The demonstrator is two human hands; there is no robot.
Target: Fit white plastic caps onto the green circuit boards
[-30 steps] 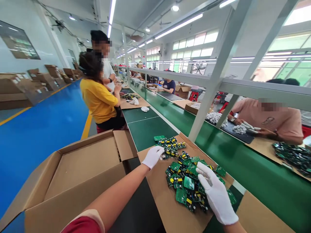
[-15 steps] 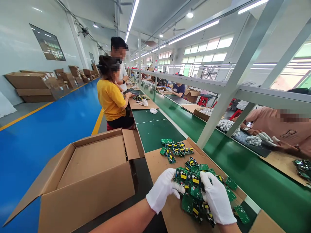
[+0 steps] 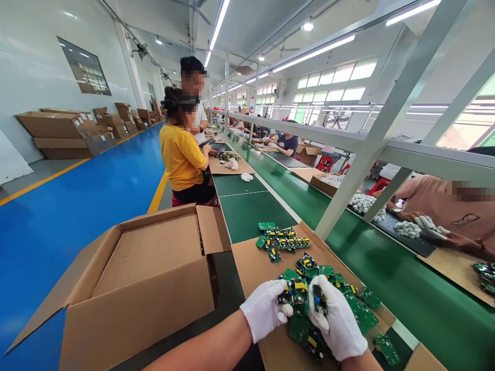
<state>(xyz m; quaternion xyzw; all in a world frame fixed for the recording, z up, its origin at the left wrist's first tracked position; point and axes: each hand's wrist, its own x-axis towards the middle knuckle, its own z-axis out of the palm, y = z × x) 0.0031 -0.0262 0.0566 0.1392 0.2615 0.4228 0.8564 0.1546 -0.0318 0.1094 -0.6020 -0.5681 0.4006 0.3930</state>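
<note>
A board [image 3: 286, 296] was gripped in the gloved left hand [image 3: 266, 309], and a second board [image 3: 318, 298] was held in the curled right hand [image 3: 336, 319], over a near pile [image 3: 305, 330] on cardboard [image 3: 247, 263]. A smaller cluster [image 3: 284, 239] was laid farther off; a box [image 3: 143, 309] was placed at left

Cardboard boxes [image 3: 58, 128] stacked along white wall [image 3: 29, 72]. Blue floor [image 3: 100, 180] edged by yellow line [image 3: 46, 181]. Long lights [image 3: 315, 54] mounted under ceiling [image 3: 259, 26]. Yellow shirt [image 3: 181, 154] worn by co-worker [image 3: 197, 192]. Bottle [image 3: 252, 106] seen above metal rail [image 3: 332, 136]. Red stool [image 3: 325, 163] placed near brown carton [image 3: 307, 154].
</note>
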